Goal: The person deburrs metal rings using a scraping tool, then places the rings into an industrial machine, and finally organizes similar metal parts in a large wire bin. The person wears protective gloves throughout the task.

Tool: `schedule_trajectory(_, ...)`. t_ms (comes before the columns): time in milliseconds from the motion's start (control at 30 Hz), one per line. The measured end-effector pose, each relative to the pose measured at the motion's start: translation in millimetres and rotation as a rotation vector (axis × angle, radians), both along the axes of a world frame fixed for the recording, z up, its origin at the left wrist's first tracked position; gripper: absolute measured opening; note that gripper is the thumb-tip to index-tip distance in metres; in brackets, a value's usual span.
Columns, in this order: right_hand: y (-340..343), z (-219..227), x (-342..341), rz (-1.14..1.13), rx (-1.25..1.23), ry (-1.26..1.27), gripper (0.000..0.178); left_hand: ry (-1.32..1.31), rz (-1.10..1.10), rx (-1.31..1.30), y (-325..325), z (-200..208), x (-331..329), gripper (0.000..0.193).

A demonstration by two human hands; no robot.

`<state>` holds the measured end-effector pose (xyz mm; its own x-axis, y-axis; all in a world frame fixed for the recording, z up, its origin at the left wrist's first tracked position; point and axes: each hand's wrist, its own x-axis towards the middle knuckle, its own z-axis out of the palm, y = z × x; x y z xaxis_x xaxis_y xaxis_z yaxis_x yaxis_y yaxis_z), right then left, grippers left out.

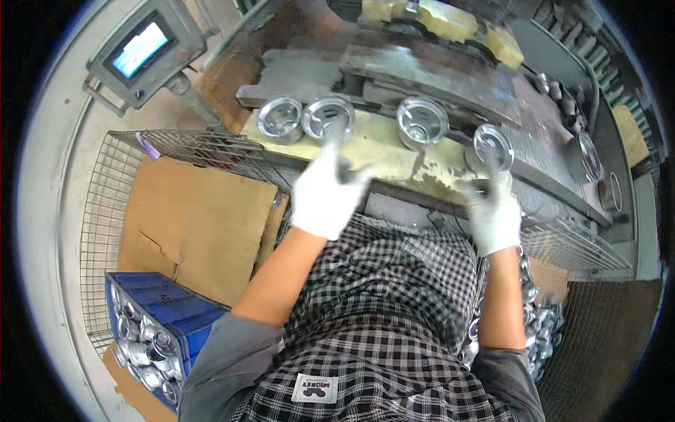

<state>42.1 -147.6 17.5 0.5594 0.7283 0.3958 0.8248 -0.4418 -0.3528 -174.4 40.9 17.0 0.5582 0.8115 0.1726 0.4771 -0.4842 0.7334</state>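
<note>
Four shiny metal cups with flared rims stand in a row on a yellowish ledge (pixel 376 151): the far-left cup (pixel 279 119), the second cup (pixel 325 116), the third cup (pixel 422 123) and the right-hand cup (pixel 493 146). My left hand (pixel 327 193), in a white glove, reaches to the second cup with thumb and fingers spread; a blurred finger overlaps its front. My right hand (pixel 494 214), also gloved, is at the right-hand cup, fingers stretched toward its rim and thumb apart. Blur hides whether either hand presses on its cup.
Behind the ledge lies a dark metal machine bed (pixel 415 70) with yellow blocks (pixel 446 21). More metal cups (pixel 587 158) lie far right. A control screen (pixel 140 49) stands upper left. Wire baskets flank me, with cardboard (pixel 193 218), a blue bin (pixel 165 302) and piled metal parts (pixel 545 323).
</note>
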Motion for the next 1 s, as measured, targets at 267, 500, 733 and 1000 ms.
schedule_trajectory(267,198.3,-18.4,-95.8,0.286,-0.229,0.282,0.044,0.106,0.340,0.088,83.2,-25.0,-13.8,0.063)
schedule_trajectory(500,101.2,65.8,-54.5,0.219,0.107,0.174,0.033,-0.031,0.457,0.134,112.0,-17.3,-36.0,0.042)
schedule_trajectory(733,106.2,108.6,114.0,-0.221,-0.052,0.113,0.047,-0.314,0.031,0.186,94.8,90.3,65.2,0.043)
schedule_trajectory(1000,187.9,106.0,177.9,-0.370,-0.212,0.052,0.057,0.053,-0.020,0.364,154.0,101.1,219.2,0.050)
